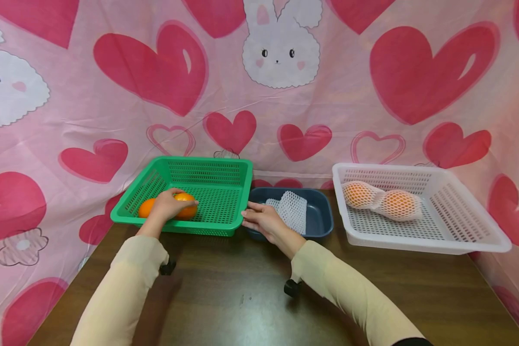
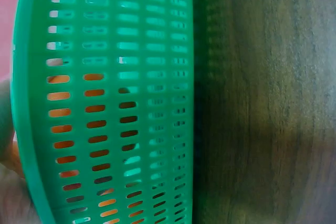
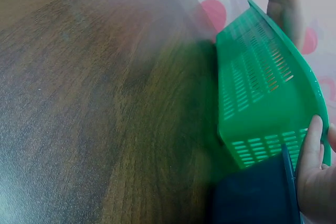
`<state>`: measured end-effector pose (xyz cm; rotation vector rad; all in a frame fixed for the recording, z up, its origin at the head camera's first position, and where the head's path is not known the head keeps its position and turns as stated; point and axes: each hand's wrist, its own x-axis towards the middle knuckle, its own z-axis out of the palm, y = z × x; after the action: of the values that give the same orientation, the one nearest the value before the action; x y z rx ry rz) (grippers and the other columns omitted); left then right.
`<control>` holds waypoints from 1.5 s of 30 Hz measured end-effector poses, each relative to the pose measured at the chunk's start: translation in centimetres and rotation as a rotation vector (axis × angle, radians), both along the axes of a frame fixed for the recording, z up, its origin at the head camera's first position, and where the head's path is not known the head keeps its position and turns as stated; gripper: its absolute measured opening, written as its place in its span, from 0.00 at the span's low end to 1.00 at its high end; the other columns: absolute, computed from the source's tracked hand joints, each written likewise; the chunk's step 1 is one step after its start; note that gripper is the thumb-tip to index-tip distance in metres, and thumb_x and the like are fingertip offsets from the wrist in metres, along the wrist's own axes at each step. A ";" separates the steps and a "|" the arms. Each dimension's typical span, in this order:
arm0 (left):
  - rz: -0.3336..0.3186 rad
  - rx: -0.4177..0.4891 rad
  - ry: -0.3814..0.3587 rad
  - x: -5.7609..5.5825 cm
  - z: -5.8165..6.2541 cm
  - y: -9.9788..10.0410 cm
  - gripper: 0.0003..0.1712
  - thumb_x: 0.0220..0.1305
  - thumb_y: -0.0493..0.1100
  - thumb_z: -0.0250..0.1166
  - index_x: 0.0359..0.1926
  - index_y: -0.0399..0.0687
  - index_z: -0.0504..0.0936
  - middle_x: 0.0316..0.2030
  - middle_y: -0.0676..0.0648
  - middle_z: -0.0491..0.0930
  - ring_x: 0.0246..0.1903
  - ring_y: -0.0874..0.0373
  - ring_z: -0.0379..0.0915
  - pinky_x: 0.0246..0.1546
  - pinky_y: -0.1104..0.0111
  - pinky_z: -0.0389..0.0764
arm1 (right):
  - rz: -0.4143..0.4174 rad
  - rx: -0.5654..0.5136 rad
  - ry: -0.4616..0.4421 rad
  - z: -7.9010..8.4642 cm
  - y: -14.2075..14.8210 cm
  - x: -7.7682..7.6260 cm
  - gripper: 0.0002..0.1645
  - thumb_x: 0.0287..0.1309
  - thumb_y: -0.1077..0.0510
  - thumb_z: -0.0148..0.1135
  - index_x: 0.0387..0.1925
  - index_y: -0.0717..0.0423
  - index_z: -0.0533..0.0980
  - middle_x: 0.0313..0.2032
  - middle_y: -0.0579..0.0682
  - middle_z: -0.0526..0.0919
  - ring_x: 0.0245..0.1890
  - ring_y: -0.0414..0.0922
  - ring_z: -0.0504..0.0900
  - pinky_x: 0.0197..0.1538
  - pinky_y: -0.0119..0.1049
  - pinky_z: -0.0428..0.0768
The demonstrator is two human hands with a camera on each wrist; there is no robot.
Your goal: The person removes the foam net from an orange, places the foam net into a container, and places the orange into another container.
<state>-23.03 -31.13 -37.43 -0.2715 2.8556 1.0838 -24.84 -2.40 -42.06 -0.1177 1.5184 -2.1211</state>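
At the left stands a green basket (image 1: pixel 216 225) with two oranges inside. My left hand (image 1: pixel 166 204) reaches over its near rim and holds the right-hand orange (image 1: pixel 187 211), thumb across the fruit. The other orange (image 1: pixel 146 208) lies just left of that hand, partly covered by it. In the left wrist view the basket wall (image 2: pixel 113 40) hides most of the hand, and orange colour shows through the slots. My right hand (image 1: pixel 265 221) pinches the basket's right rim near its front corner; in the right wrist view a finger (image 3: pixel 313 135) lies along the outer side.
A dark blue basin (image 1: pixel 320 211) with white foam net sleeves (image 1: pixel 293 211) stands right of the green basket, under my right hand. Farther right, a white basket (image 1: pixel 415 242) holds two net-wrapped oranges (image 1: pixel 399 205). A pink heart-patterned cloth (image 1: pixel 285 105) hangs behind the wooden table (image 1: pixel 242 288).
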 end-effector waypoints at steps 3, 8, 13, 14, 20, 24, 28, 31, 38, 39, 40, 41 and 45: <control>-0.017 -0.050 -0.030 -0.2 -0.2 -0.2 0.46 0.67 0.55 0.68 0.71 0.26 0.63 0.60 0.23 0.69 0.49 0.36 0.72 0.47 0.50 0.79 | -0.001 -0.003 -0.004 -0.1 -0.1 0.0 0.33 0.73 0.70 0.55 0.75 0.71 0.58 0.57 0.66 0.79 0.42 0.41 0.85 0.56 0.41 0.81; -0.027 -0.107 -0.080 -0.4 -0.4 -0.3 0.47 0.66 0.55 0.68 0.70 0.24 0.63 0.59 0.23 0.69 0.48 0.35 0.72 0.46 0.51 0.79 | -0.006 0.001 -0.013 -0.2 -0.1 0.1 0.33 0.73 0.70 0.55 0.75 0.71 0.58 0.57 0.65 0.79 0.42 0.41 0.85 0.57 0.42 0.80; -0.024 -0.117 -0.110 -0.4 -0.4 -0.1 0.47 0.67 0.55 0.68 0.70 0.23 0.63 0.61 0.23 0.68 0.51 0.34 0.70 0.49 0.49 0.77 | -0.009 0.009 -0.021 -0.1 0.0 0.1 0.32 0.74 0.69 0.55 0.75 0.70 0.60 0.54 0.61 0.81 0.43 0.41 0.85 0.57 0.43 0.80; -0.024 -0.118 -0.115 -0.4 -0.4 -0.1 0.46 0.67 0.54 0.68 0.70 0.23 0.63 0.61 0.23 0.68 0.51 0.34 0.70 0.50 0.48 0.77 | -0.009 0.010 -0.020 -0.1 0.0 0.1 0.32 0.74 0.69 0.55 0.74 0.70 0.60 0.54 0.61 0.81 0.43 0.42 0.85 0.57 0.43 0.80; -0.032 -0.149 -0.135 -0.4 -0.5 0.1 0.45 0.67 0.54 0.68 0.70 0.24 0.64 0.61 0.24 0.69 0.51 0.35 0.70 0.50 0.48 0.76 | -0.001 0.007 -0.020 -0.2 -0.1 0.1 0.32 0.74 0.69 0.55 0.75 0.69 0.60 0.51 0.59 0.82 0.43 0.41 0.85 0.57 0.43 0.80; -0.023 -0.169 -0.129 -0.4 -0.7 0.2 0.44 0.67 0.53 0.68 0.69 0.25 0.63 0.59 0.24 0.70 0.50 0.34 0.70 0.50 0.46 0.75 | -0.002 0.001 -0.028 -0.2 -0.1 0.0 0.32 0.73 0.69 0.55 0.75 0.69 0.60 0.48 0.56 0.82 0.42 0.41 0.85 0.56 0.42 0.80; -0.005 -0.177 -0.121 -0.3 -0.9 0.3 0.43 0.67 0.53 0.67 0.68 0.26 0.63 0.57 0.24 0.71 0.49 0.33 0.69 0.50 0.44 0.73 | -0.002 0.002 -0.031 -0.2 -0.1 0.0 0.32 0.73 0.69 0.55 0.74 0.68 0.61 0.48 0.56 0.82 0.42 0.41 0.85 0.57 0.42 0.80; -0.004 -0.196 -0.107 -0.3 -1.0 0.3 0.42 0.66 0.52 0.67 0.68 0.26 0.64 0.57 0.24 0.71 0.49 0.33 0.69 0.49 0.44 0.74 | -0.001 0.004 -0.032 -0.2 -0.1 0.1 0.32 0.73 0.69 0.55 0.75 0.68 0.60 0.50 0.58 0.82 0.44 0.42 0.85 0.58 0.43 0.80; -0.022 -0.252 -0.078 -0.7 -1.1 0.4 0.42 0.63 0.50 0.66 0.69 0.26 0.66 0.58 0.24 0.70 0.49 0.34 0.70 0.48 0.44 0.75 | -0.010 -0.001 -0.030 -0.1 -0.2 -0.1 0.32 0.73 0.69 0.55 0.74 0.68 0.62 0.49 0.57 0.82 0.44 0.42 0.85 0.59 0.45 0.78; -0.023 -0.250 -0.080 -0.7 -1.1 0.4 0.42 0.63 0.50 0.65 0.69 0.26 0.66 0.59 0.24 0.70 0.49 0.34 0.70 0.48 0.43 0.75 | -0.011 -0.002 -0.030 -0.1 -0.2 -0.1 0.32 0.73 0.69 0.55 0.74 0.68 0.62 0.49 0.57 0.82 0.44 0.42 0.85 0.59 0.45 0.78; -0.025 -0.245 -0.083 -0.7 -1.1 0.4 0.42 0.63 0.50 0.65 0.70 0.26 0.65 0.60 0.23 0.70 0.50 0.34 0.70 0.49 0.43 0.75 | -0.011 -0.001 -0.030 -0.1 -0.2 -0.2 0.32 0.73 0.69 0.55 0.74 0.68 0.62 0.50 0.58 0.82 0.44 0.42 0.85 0.59 0.45 0.78; -0.026 -0.243 -0.085 -0.8 -1.0 0.5 0.43 0.64 0.50 0.65 0.71 0.26 0.65 0.60 0.23 0.70 0.50 0.34 0.70 0.49 0.43 0.75 | -0.012 -0.002 -0.035 -0.1 -0.1 -0.3 0.32 0.73 0.69 0.56 0.74 0.68 0.62 0.50 0.58 0.82 0.44 0.42 0.84 0.59 0.45 0.78; -0.035 -0.232 -0.100 -0.9 -1.1 0.5 0.44 0.66 0.50 0.64 0.73 0.26 0.61 0.63 0.23 0.68 0.53 0.33 0.70 0.52 0.42 0.75 | -0.008 -0.007 -0.039 -0.1 0.0 -0.4 0.32 0.73 0.69 0.55 0.74 0.69 0.61 0.56 0.63 0.80 0.45 0.43 0.84 0.59 0.46 0.77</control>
<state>-23.97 -30.58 -38.51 -0.2800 2.8825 0.7111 -25.27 -2.39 -42.18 -0.0727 1.4914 -2.1228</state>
